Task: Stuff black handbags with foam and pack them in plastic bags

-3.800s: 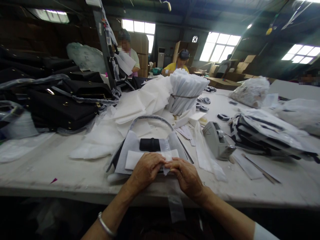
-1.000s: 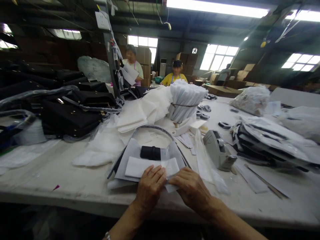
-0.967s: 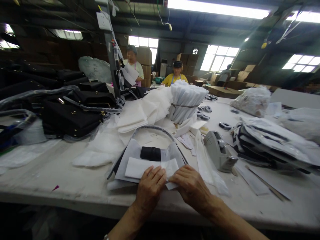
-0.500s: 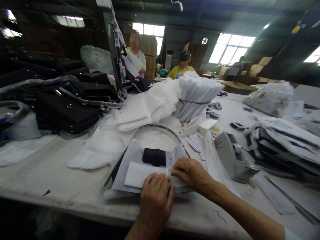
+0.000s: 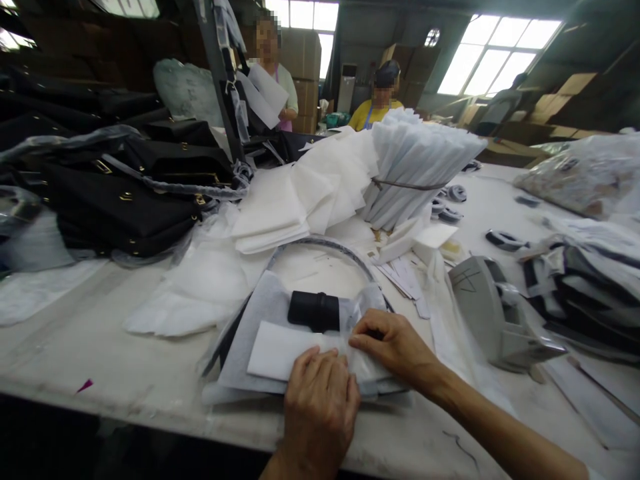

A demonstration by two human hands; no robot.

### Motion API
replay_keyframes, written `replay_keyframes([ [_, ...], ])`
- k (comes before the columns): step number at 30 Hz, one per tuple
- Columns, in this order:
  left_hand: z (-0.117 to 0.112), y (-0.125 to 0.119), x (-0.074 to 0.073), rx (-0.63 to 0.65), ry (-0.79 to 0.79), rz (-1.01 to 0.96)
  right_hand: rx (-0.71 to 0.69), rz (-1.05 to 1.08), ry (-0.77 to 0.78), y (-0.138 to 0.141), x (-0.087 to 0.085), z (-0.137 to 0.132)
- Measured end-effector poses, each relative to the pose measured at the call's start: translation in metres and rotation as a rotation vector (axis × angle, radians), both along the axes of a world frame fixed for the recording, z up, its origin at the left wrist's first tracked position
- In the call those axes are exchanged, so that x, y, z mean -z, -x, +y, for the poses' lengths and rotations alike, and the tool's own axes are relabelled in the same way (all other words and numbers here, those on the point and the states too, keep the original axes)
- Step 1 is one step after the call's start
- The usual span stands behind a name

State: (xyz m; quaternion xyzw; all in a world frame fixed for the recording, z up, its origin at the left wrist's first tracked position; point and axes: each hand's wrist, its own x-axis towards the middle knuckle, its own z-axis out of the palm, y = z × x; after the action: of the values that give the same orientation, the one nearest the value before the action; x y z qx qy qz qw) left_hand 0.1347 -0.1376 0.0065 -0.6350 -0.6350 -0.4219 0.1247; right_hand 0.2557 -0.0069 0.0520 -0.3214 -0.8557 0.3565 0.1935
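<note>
A black handbag (image 5: 235,337) lies on the table in front of me, its front covered by thin white wrapping sheet (image 5: 240,363). Its wrapped handle (image 5: 327,241) arches away from me, and a black flap or tab (image 5: 314,311) shows at its middle. Across the near part rests a folded white foam sheet (image 5: 273,350). My left hand (image 5: 320,400) lies flat on the foam's right end, fingers stretched out. Just right of it, my right hand (image 5: 390,343) pinches a thin clear strip at the foam's edge; the fingertips partly hide it.
Black handbags (image 5: 120,200) are piled at left. Loose white foam sheets (image 5: 280,207) and a tied foam bundle (image 5: 420,167) stand behind the bag. A grey tape dispenser (image 5: 480,313) is at right, near wrapped black pieces (image 5: 575,293). Two people (image 5: 280,87) are across the table.
The view has tilted down and shifted slightly. My left hand stays on the foam; my right hand remains pinched, moved slightly away from the left hand.
</note>
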Motion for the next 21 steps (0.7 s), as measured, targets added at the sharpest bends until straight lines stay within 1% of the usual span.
replay_keyframes([
  [2,0.000,0.000,0.001,-0.022,0.001,0.028,0.019,-0.021,-0.002,0.001,0.005,0.001],
  [4,-0.001,0.003,0.000,-0.012,-0.009,0.064,0.048,-0.052,0.012,0.002,0.007,0.002],
  [7,-0.005,0.008,-0.002,0.054,-0.013,0.127,0.083,-0.110,0.028,0.004,0.009,0.003],
  [11,-0.011,0.016,-0.005,0.177,0.021,0.217,0.070,-0.181,0.028,0.007,0.008,0.005],
  [14,-0.012,0.017,-0.004,0.226,0.024,0.258,0.071,-0.222,0.056,0.007,0.007,0.007],
  [17,-0.012,0.015,0.000,0.222,-0.001,0.248,0.098,-0.256,0.075,0.009,0.008,0.009],
  [21,-0.010,0.012,0.004,0.186,-0.020,0.238,0.229,-0.216,0.016,0.018,0.007,0.011],
])
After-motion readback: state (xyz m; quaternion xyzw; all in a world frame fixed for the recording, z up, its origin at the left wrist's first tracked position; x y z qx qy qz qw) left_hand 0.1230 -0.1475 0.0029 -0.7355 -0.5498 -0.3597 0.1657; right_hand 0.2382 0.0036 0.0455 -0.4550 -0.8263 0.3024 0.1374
